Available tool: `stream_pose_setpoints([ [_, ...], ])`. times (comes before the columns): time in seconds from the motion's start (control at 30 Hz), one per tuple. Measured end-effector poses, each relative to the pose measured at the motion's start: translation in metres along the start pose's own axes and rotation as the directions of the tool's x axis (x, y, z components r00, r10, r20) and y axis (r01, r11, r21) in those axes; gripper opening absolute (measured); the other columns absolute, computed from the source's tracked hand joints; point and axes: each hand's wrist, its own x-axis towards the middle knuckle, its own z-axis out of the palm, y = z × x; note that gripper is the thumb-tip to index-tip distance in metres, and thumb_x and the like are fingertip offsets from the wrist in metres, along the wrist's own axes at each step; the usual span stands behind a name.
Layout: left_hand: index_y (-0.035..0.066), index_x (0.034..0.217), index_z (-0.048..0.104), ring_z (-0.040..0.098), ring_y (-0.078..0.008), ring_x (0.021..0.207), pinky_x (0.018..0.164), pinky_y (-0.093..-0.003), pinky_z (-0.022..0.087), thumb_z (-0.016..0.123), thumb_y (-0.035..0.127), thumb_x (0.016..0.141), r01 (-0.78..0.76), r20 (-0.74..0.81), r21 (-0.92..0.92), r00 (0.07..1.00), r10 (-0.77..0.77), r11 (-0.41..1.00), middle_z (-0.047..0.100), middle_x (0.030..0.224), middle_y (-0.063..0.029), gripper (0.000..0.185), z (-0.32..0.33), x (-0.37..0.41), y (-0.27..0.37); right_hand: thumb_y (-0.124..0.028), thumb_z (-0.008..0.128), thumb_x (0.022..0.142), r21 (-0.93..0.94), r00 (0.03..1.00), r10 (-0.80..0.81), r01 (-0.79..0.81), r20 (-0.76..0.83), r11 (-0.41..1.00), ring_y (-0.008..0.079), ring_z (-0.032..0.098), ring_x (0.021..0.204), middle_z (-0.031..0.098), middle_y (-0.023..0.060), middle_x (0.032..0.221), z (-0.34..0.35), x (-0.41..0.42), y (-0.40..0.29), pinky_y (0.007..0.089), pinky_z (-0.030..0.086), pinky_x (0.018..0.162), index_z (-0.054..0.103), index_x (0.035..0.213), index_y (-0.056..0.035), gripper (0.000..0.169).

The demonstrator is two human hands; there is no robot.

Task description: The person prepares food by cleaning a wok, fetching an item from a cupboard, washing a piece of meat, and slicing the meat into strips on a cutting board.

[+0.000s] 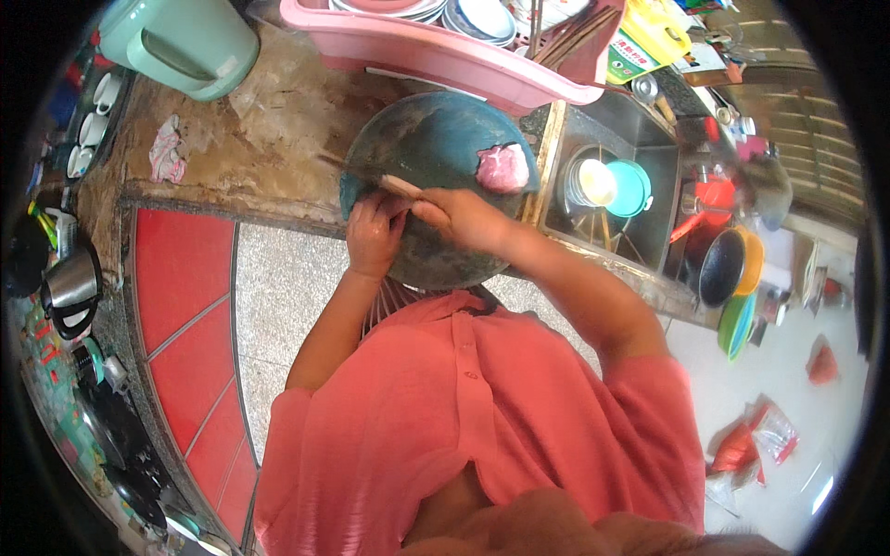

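Observation:
A round, dark bluish chopping board (438,125) lies in front of me at the counter's edge. My right hand (462,215) grips the wooden handle of a knife (402,186); its blurred blade points left across the board. Close by on the board's left part is my left hand (374,233), its fingers bent near the blade. Something pinkish shows between the two hands, but they mostly cover it, and I cannot tell whether the left hand grips it. A chunk of raw pink meat (502,169) with a pale edge rests on the board's right side.
Behind the board stands a pink plastic tub (417,45) of dishes and chopsticks. A sink (646,229) with bowls is to the right. On the left are a green pitcher (229,62) and a crumpled cloth (167,151). A yellow jug (646,42) stands beyond the sink.

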Motion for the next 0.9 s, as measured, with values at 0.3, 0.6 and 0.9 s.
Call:
stream_pose_setpoints([
  [0.3, 0.008, 0.094, 0.061, 0.055, -0.0307, 0.093, 0.079, -0.0407, 0.045, 0.069, 0.014, 0.071, -0.027, -0.009, -0.013, 1.000, 0.027, 1.000, 0.059, 0.101, -0.0104, 0.026, -0.001, -0.002, -0.002, -0.036, 0.044, 0.094, 0.118, 0.980, 0.179, -0.188, 0.084, 0.975, 0.0286, 0.060, 0.082, 0.061, 0.0190, 0.093, -0.006, 0.003, -0.016, 0.0367, 0.046, 0.071, 0.054, 0.120, -0.0072, 0.040],
  [0.6, 0.007, 0.096, 0.060, 0.055, -0.0301, 0.096, 0.080, -0.0397, 0.044, 0.071, 0.014, 0.069, 0.007, -0.053, 0.053, 0.999, -0.004, 0.999, 0.058, 0.103, -0.0100, 0.030, -0.005, -0.001, 0.004, -0.039, 0.045, 0.092, -0.019, 0.986, 0.148, -0.149, -0.080, 0.989, 0.0356, 0.059, 0.098, 0.061, 0.0210, 0.106, 0.004, -0.099, 0.046, 0.0381, 0.045, 0.085, 0.050, 0.125, -0.0045, 0.047],
  [0.9, 0.007, 0.093, 0.060, 0.056, -0.0288, 0.094, 0.079, -0.0392, 0.044, 0.071, 0.011, 0.069, -0.016, -0.065, -0.022, 0.998, 0.015, 1.000, 0.058, 0.100, -0.0091, 0.027, -0.004, -0.005, 0.001, -0.037, 0.043, 0.095, 0.524, 0.883, 0.455, -0.445, 0.118, 0.727, 0.0100, 0.044, 0.043, 0.049, 0.0049, 0.057, 0.006, -0.125, 0.042, 0.0261, 0.039, 0.041, 0.049, 0.123, 0.0016, 0.048],
])
